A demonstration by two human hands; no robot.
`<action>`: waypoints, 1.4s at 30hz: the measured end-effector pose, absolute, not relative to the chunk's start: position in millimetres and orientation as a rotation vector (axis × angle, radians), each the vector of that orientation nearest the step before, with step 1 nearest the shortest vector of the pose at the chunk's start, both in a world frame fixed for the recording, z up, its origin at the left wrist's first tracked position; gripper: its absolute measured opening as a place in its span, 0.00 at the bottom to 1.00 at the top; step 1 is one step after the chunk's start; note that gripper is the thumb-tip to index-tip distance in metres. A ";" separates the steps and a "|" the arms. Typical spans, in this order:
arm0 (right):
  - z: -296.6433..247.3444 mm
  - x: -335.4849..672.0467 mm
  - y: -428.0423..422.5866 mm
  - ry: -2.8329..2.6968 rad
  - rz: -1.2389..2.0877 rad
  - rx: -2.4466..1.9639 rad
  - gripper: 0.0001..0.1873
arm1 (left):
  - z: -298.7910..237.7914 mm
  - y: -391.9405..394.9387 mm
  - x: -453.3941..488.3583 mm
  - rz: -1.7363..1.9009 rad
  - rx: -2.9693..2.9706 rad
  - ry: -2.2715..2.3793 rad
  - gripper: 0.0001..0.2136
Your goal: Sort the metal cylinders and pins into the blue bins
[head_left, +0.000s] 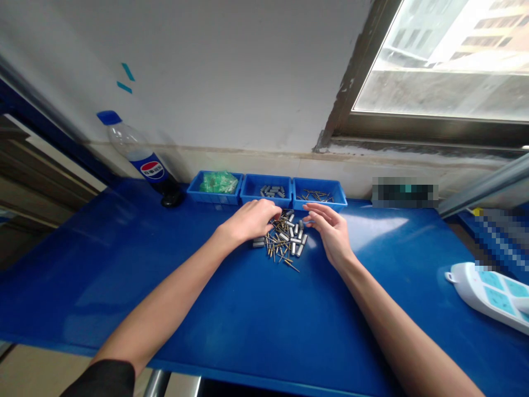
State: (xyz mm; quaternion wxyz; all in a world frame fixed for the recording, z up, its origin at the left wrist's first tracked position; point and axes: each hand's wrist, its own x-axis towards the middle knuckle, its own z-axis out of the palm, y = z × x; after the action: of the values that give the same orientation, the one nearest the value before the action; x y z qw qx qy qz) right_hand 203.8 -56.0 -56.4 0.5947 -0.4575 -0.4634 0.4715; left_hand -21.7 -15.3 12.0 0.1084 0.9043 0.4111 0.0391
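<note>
We see the heaped metal pieces [284, 236] between both hands, long axes mixed: left hand [255, 218] bent at the far-left edge, right hand [334, 229] just beside the right; whether either grips, we can't tell.

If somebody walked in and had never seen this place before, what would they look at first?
Probably the pile of small metal pieces, shiny gold and silver on the blue table, with the left hand and right hand on either side. Behind it, three blue trays stand in a row, a bright green bag in the left one. The big blue-capped bottle at the back left stands out too.
</note>
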 end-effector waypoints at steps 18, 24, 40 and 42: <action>-55.7 203.8 -56.8 -1.080 1.094 -1.070 0.15 | 17.7 -9.7 -31.7 0.130 2.614 1.251 0.07; -53.9 203.5 -57.8 -1.078 1.101 -1.067 0.15 | 17.6 -2.0 -49.4 -0.012 2.494 1.368 0.12; -54.5 203.5 -56.6 -1.065 1.126 -1.065 0.14 | 23.3 -6.9 -51.4 -0.151 2.497 1.359 0.18; -54.7 203.6 -56.7 -1.058 1.133 -1.057 0.13 | 25.2 -9.5 -50.9 -0.209 2.504 1.430 0.20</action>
State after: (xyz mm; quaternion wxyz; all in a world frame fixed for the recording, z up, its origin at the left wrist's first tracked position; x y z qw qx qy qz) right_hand 203.6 -56.7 -54.7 0.5912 -0.4543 -0.4549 0.4869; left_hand -50.9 -9.5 25.2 0.1248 0.8594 0.4907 -0.0717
